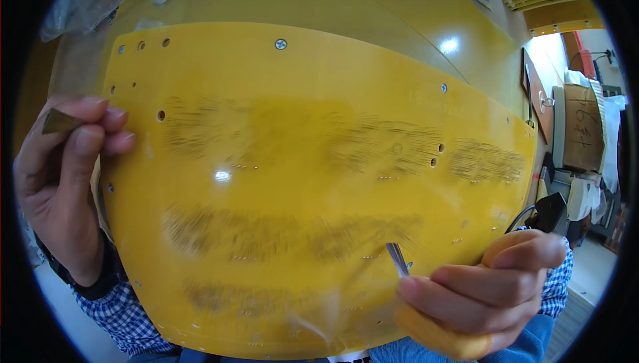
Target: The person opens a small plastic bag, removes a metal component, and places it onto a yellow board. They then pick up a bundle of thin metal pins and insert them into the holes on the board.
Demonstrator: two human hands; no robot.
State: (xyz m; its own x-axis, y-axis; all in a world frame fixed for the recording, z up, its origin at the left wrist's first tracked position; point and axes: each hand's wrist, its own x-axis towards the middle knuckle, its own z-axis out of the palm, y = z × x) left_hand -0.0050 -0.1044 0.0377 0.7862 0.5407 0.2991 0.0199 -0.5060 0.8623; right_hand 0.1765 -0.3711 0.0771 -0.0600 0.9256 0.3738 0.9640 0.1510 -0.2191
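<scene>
- Evidently the board [296,186] lies face up between both hands, its near edge by the body, probably for reach across its face — I cannot see what supports it.
- Left hand [63,173]: thumb and fingers pinched together on a brownish wedge [60,122], held off the board's left edge, which I judge leaves the surface uncovered.
- Right hand [482,296]: fingers curled, clamped on a thin grey strip [398,258] over the board's lower right. Gripped near one end, presumably to leave the tip free — contact with the board I cannot tell remotely.
- Fine dark streaks [383,140] run in bands over the board.
- A screw [281,44] sits near the far edge, likely as a fixing.
</scene>
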